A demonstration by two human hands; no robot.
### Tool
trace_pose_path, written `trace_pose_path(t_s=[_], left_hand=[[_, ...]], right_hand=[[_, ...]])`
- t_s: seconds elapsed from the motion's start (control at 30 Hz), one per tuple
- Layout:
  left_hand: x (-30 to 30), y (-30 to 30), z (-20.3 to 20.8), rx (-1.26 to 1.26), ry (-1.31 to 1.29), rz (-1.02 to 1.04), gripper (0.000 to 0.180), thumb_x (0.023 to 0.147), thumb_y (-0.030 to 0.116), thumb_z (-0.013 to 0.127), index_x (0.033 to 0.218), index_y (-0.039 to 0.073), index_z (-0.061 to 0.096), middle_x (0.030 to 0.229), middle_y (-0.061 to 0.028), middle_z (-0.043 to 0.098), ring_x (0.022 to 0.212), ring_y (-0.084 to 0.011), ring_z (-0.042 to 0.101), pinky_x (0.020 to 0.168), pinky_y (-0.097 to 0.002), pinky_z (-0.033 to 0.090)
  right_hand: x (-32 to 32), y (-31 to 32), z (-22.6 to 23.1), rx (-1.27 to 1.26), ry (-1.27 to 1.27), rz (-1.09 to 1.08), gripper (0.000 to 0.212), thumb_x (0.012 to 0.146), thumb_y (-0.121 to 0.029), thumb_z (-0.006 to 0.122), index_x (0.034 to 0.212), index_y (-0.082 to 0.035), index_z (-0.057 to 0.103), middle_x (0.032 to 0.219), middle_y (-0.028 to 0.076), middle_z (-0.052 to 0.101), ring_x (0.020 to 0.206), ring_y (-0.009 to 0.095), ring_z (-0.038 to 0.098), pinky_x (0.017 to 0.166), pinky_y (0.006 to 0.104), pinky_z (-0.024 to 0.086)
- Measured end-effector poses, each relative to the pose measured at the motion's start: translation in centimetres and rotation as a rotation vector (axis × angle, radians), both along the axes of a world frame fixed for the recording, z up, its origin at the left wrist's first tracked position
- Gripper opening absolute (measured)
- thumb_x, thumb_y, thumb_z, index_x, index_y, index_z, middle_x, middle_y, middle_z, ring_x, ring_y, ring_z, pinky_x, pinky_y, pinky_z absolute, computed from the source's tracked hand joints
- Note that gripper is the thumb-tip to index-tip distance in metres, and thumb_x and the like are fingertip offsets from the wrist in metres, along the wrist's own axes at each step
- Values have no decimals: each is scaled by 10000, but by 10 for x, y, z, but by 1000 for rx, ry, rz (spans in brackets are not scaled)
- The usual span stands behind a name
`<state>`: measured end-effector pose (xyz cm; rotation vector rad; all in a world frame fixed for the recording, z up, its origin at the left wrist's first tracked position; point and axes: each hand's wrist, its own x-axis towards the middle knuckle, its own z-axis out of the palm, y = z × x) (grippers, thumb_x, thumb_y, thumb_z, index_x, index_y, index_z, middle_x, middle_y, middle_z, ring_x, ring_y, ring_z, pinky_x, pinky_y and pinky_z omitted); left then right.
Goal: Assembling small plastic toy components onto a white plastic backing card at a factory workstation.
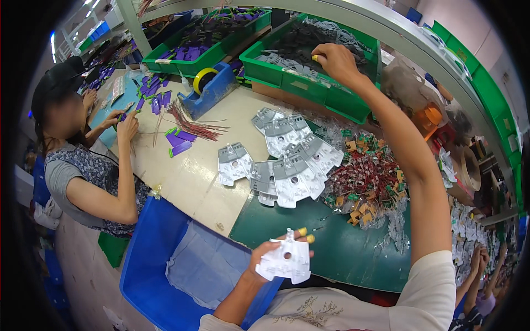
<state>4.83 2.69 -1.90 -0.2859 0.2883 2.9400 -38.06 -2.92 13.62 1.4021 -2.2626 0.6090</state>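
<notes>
Head view, at the far left: a co-worker (91,182) in a dark cap holds a small purple piece in both hands (128,126), and beside them loose purple pieces (179,142) and a bundle of red wires (190,122) lie on the cream tabletop (212,201); a blue bin (144,270) stands against the table's near edge, with a blue tape dispenser (193,103) farther back. Next come grey-and-white plates (292,179), most of them overlapping. Nearer the body, the left hand (262,259) holds one white plate (287,263), its fingers (302,232) extended and slightly parted beneath it, two yellow-covered tips showing past the upper right edge. The right hand (337,63) reaches over a green bin (273,74) of grey parts (331,30), wrist bent, fingers curled close together, one yellow-covered fingertip (315,57) visible; whether they touch or grip a part I cannot tell. Below that forearm, a heap of red wires and orange pieces (361,185) sits on the green mat (270,223)
</notes>
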Motion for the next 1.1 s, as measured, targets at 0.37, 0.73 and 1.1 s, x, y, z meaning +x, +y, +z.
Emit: trace_pose_path(t_s=[0.37, 0.73, 1.1], left_hand=[[3, 22, 1, -191, -221, -27, 582, 876, 216, 510, 1376, -36, 351, 1312, -239, 493, 1172, -317, 545, 1011, -428, 431], [-11, 32, 17, -623, -178, 222, 419, 842, 29, 614, 1242, -11, 497, 1011, -42, 626, 897, -108, 603, 795, -270, 496], [-28, 76, 32, -1044, -24, 369, 314, 837, 23, 549, 1148, -17, 570, 981, -55, 650, 851, -101, 594, 757, -267, 493]], right_hand=[[-96, -61, -45, 645, -50, 104, 553, 684, 0, 652, 1221, -124, 606, 1171, 142, 628, 1124, 310, 574, 945, 383, 465], [15, 121, 29, 25, -237, 152, 209, 858, -142, 603, 1040, -63, 669, 886, 31, 683, 731, 80, 603, 639, 242, 482], [275, 255, -61, -48, -2, 449, 380, 581, -104, 629, 952, -41, 674, 782, 37, 570, 709, 209, 577, 531, 299, 465]])
